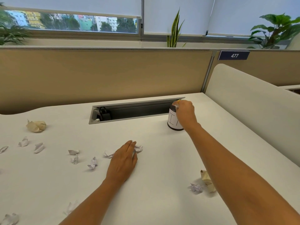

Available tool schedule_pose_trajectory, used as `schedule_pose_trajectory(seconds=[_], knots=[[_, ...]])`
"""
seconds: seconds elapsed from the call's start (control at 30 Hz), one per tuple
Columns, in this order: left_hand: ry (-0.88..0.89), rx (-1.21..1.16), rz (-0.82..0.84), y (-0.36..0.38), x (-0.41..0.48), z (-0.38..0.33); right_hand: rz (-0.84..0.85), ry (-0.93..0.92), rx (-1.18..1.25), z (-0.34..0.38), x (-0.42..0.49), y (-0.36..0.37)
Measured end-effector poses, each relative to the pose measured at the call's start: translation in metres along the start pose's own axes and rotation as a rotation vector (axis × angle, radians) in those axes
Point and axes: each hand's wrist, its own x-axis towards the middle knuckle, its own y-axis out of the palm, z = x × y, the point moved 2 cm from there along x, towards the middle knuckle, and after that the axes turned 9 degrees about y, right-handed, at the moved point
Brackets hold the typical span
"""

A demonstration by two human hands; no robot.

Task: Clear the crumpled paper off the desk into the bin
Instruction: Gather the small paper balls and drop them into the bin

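Right hand stretched out to the far right part of the table, fingers bunched over the mouth of the small bin, a dark cylinder wrapped in a white label. A sliver of yellow showing at the fingertips; cannot tell whether anything is pinched there or already let go. Bin upright, just in front of the right end of the cable trough sunk into the table near its far edge.

Left hand palm down near the middle of the table, fingers together and laid flat, tips touching a crumpled white paper ball; not closed around it. Another small white scrap just beside the hand on its left.

Scattered across the left half: a larger beige paper wad toward the far left, and several small white crumples between it and the left hand. More white scraps at the near left corner. Near the right forearm, toward the near right edge: a white crumple touching a beige one.

Tan partition along the far edge, with a blue tag reading 477 on the next panel to the right.
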Motion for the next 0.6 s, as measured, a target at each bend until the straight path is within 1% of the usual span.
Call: schedule_pose_trajectory(seconds=[0.1, 0.13, 0.2, 0.3, 0.43, 0.53, 0.6], knots=[[0.005, -0.011, -0.015, 0.003, 0.0, 0.002, 0.035, 0.056, -0.058, -0.004, 0.012, 0.006], [0.008, -0.01, -0.013, 0.003, 0.001, 0.002, 0.012, 0.06, -0.059, -0.006, 0.014, 0.007], [0.012, -0.005, -0.009, 0.003, 0.003, 0.003, -0.048, 0.063, -0.026, -0.012, 0.015, 0.009], [0.011, 0.012, 0.003, 0.004, 0.003, 0.004, -0.076, 0.078, 0.058, -0.017, 0.012, 0.009], [0.018, 0.018, 0.029, 0.003, 0.003, 0.003, -0.126, 0.021, 0.113, -0.017, -0.006, 0.007], [0.02, 0.021, 0.037, 0.001, 0.002, 0.001, -0.085, -0.007, 0.14, -0.022, -0.043, 0.014], [0.025, 0.018, 0.039, 0.0, 0.0, -0.001, -0.014, -0.028, 0.123, -0.029, -0.077, 0.024]])
